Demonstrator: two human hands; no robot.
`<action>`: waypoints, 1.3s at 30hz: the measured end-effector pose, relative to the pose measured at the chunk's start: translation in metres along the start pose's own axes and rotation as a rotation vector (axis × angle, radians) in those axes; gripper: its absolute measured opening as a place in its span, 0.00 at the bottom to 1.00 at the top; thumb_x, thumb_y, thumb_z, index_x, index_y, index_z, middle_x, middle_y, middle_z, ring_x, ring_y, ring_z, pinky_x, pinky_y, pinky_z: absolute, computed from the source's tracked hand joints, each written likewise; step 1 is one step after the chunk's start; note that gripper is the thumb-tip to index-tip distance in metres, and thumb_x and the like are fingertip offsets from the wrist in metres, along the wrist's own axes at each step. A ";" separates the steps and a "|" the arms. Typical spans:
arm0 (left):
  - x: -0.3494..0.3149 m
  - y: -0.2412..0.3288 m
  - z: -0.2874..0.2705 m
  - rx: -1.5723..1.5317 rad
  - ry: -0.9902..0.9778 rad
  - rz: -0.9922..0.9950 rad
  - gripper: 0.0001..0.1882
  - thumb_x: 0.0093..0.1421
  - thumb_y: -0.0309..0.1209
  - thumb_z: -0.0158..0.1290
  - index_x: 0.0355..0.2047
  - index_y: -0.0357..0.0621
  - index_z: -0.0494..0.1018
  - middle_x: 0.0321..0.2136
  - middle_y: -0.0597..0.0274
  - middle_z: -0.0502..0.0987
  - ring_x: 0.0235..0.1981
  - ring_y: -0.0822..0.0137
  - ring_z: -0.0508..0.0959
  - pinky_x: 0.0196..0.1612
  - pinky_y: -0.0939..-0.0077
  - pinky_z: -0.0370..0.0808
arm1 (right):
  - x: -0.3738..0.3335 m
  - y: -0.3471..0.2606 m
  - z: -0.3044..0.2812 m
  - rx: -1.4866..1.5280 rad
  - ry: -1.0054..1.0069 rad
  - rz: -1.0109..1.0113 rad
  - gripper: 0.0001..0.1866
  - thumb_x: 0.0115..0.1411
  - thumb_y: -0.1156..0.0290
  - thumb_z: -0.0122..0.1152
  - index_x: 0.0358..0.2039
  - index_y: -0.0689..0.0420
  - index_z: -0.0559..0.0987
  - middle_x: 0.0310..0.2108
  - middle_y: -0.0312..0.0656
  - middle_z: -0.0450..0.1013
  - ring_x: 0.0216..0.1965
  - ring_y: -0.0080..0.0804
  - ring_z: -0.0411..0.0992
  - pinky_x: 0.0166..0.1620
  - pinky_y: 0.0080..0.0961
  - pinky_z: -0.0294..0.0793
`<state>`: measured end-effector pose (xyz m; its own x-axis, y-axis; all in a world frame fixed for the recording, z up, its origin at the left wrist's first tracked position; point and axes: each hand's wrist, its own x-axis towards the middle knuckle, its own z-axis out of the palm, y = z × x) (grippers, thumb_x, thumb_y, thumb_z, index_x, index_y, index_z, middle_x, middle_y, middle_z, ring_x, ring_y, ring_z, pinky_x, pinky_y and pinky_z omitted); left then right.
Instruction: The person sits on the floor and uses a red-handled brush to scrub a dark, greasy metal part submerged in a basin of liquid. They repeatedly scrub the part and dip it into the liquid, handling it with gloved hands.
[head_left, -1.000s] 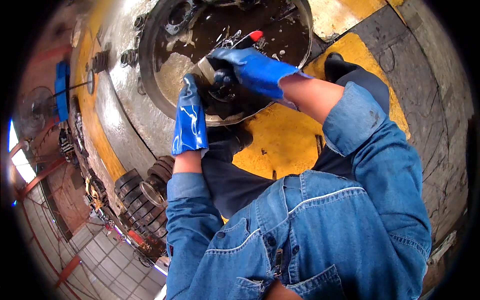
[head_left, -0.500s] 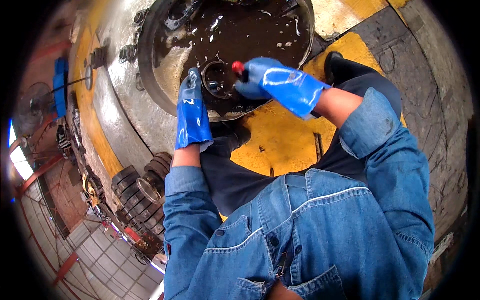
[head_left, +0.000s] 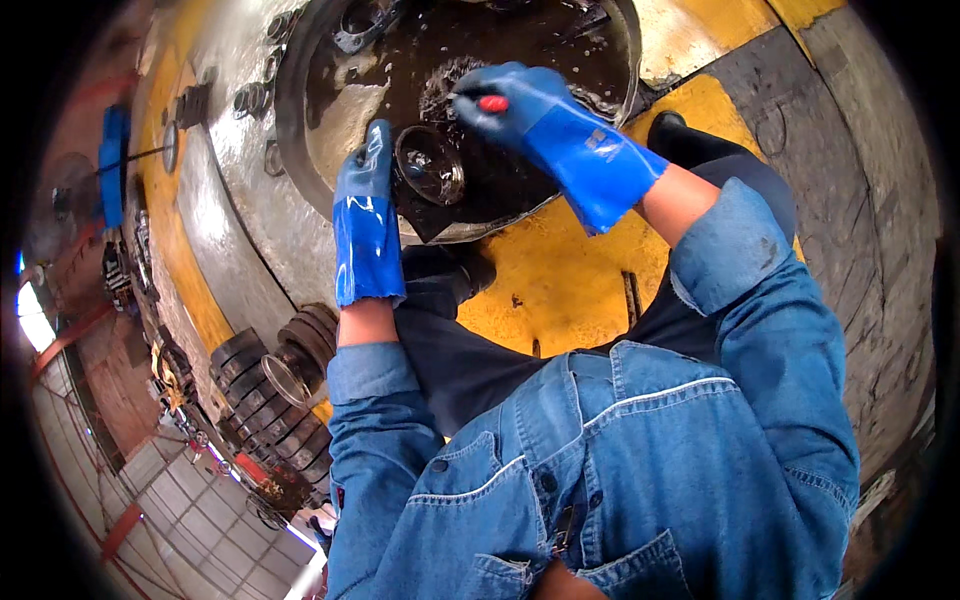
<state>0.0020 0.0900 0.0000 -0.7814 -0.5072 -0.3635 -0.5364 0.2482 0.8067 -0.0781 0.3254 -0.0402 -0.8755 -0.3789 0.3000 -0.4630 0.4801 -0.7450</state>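
Note:
My left hand, in a blue rubber glove, is closed at the left edge of a round metal ring. The ring is tilted over dark liquid in a large round metal basin. Beyond the ring and to its right, my right hand, also gloved in blue, is closed round a tool with a red handle. The tool's working end is hidden or blurred, so its kind does not show. The liquid looks churned just left of that hand.
A dark metal part with a round hole lies at the basin's far left. Several ring-shaped parts are stacked on the left. Small dark parts stand outside the basin wall. Yellow floor plate shows between my legs.
My right hand has moved away from the ring, farther out over the liquid, with the red-handled tool. My left hand has shifted slightly left and farther out. The ring shows at a different tilt.

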 end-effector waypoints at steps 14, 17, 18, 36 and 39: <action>-0.016 0.017 0.016 0.265 -0.009 0.200 0.30 0.69 0.52 0.59 0.50 0.31 0.81 0.33 0.57 0.84 0.35 0.70 0.81 0.40 0.73 0.77 | 0.015 -0.042 -0.008 0.218 -0.496 0.436 0.21 0.65 0.47 0.61 0.41 0.52 0.86 0.34 0.49 0.82 0.38 0.45 0.82 0.43 0.39 0.78; -0.022 0.012 0.023 0.211 -0.044 0.278 0.30 0.68 0.49 0.61 0.55 0.32 0.79 0.37 0.53 0.85 0.37 0.69 0.83 0.42 0.73 0.79 | 0.009 -0.034 -0.024 0.694 -0.602 0.507 0.22 0.65 0.50 0.62 0.38 0.59 0.87 0.29 0.42 0.81 0.30 0.30 0.77 0.38 0.31 0.75; -0.019 0.009 0.024 0.156 -0.080 0.262 0.30 0.68 0.49 0.62 0.55 0.32 0.79 0.37 0.53 0.85 0.36 0.69 0.83 0.41 0.73 0.79 | 0.003 -0.026 -0.019 0.789 -0.616 0.463 0.19 0.67 0.55 0.60 0.40 0.58 0.87 0.31 0.42 0.82 0.32 0.29 0.77 0.40 0.30 0.75; 0.005 -0.003 0.009 -0.211 0.102 0.023 0.27 0.72 0.51 0.57 0.51 0.34 0.80 0.39 0.60 0.84 0.36 0.70 0.82 0.40 0.71 0.81 | -0.004 -0.047 -0.039 1.053 -0.299 0.376 0.27 0.70 0.45 0.58 0.49 0.57 0.85 0.39 0.40 0.82 0.41 0.28 0.76 0.51 0.28 0.72; 0.003 0.001 0.012 -0.371 0.079 -0.064 0.30 0.75 0.51 0.50 0.57 0.32 0.77 0.48 0.49 0.83 0.44 0.58 0.84 0.49 0.64 0.83 | -0.005 -0.043 -0.027 0.973 -0.462 0.407 0.26 0.69 0.47 0.59 0.47 0.58 0.86 0.38 0.39 0.81 0.41 0.25 0.75 0.48 0.27 0.72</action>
<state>-0.0050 0.0983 -0.0058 -0.7153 -0.5780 -0.3928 -0.4198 -0.0940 0.9028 -0.0572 0.3282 0.0066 -0.7083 -0.6863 -0.1655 0.3213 -0.1047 -0.9412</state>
